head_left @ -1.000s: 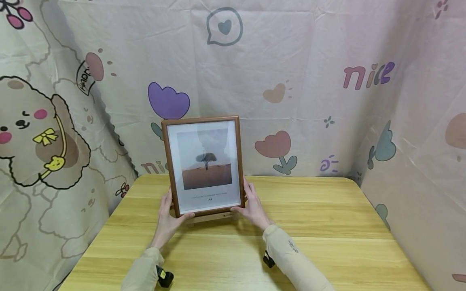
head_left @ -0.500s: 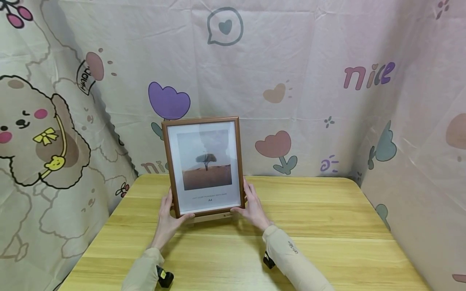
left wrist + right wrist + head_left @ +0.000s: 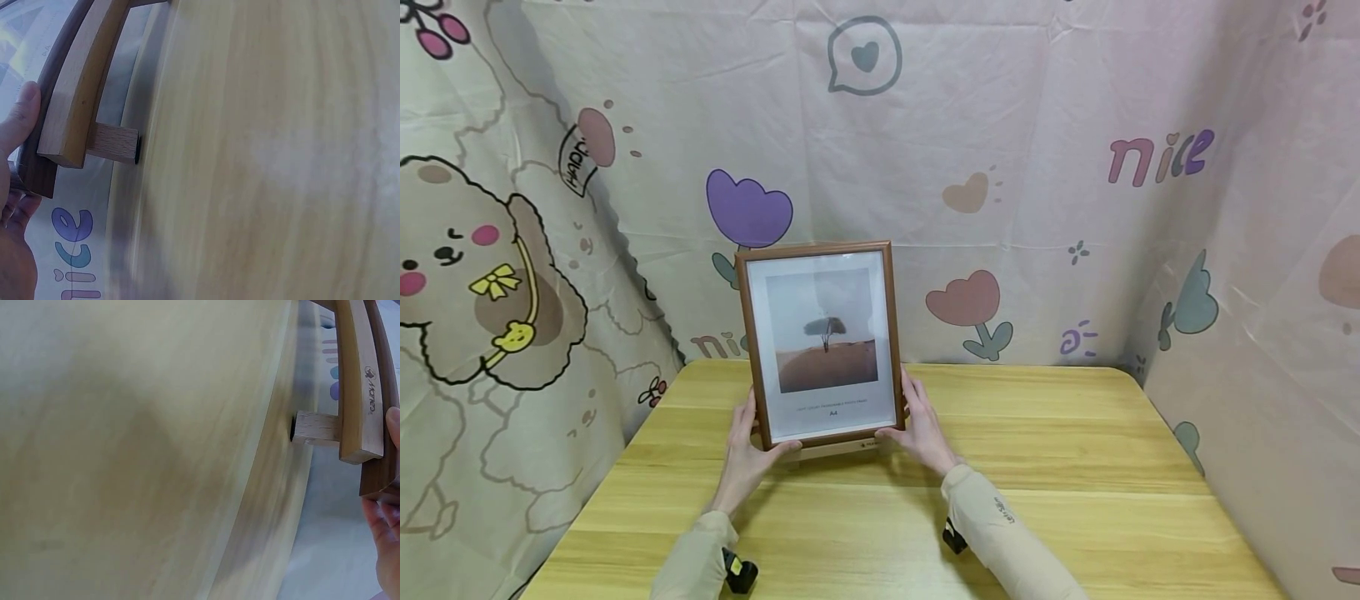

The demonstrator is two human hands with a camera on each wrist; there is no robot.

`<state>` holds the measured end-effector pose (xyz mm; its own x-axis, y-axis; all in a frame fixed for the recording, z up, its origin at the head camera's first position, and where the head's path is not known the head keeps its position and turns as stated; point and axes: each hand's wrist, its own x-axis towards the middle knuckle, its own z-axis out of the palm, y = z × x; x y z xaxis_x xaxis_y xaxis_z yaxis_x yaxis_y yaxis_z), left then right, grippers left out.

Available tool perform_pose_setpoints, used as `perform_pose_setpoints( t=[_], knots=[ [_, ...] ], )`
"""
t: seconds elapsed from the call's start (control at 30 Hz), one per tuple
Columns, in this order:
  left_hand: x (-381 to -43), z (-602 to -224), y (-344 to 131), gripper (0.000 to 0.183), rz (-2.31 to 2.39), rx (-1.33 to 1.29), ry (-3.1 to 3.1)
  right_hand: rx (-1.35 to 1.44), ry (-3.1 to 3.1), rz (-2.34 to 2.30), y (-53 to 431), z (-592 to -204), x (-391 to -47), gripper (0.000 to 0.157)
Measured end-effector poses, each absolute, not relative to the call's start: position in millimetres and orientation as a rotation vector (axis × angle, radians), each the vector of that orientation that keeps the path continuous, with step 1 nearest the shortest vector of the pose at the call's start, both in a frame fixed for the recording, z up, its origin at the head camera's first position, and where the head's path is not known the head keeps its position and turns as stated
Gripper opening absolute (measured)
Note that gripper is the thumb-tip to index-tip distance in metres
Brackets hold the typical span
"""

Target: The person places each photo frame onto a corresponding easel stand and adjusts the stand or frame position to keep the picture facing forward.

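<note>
A brown wooden picture frame (image 3: 825,408), with a print of a lone tree, stands upright and slightly tilted near the middle of the table. It rests on a light wooden stand (image 3: 838,448), whose front bar and short leg show in both wrist views. My left hand (image 3: 747,458) grips its lower left corner, thumb (image 3: 22,115) on the front of the bottom edge and fingers behind the side. At the lower right corner my right hand (image 3: 925,429) holds it the same way, thumb over the front. The fingers behind the frame are partly hidden.
The light wooden table (image 3: 1037,500) spreads around the stand. A printed cloth (image 3: 1037,208) with cartoon figures hangs behind and at both sides. Small black wrist devices (image 3: 741,573) sit below the beige sleeves (image 3: 1007,533).
The frame's top edge has lowered very slightly, and reflections on its glass have shifted. Both hands keep the same hold at the lower corners.
</note>
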<state>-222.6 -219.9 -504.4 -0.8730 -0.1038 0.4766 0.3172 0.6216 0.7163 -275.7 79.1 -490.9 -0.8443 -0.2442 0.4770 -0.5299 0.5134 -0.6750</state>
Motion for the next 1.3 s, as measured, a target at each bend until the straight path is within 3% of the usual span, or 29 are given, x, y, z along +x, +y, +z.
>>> perform_pose_setpoints(
  t=[0.87, 1.3],
  knots=[
    [-217, -503, -224, 0.112, -1.246, -0.123, -2.542, 0.541, -2.603, 1.307, 81, -483, -265, 0.117],
    [-209, -500, -227, 0.103, -1.345, -0.125, -2.534, 0.567, -2.736, 1.408, 89, -488, -261, 0.102]
  ],
)
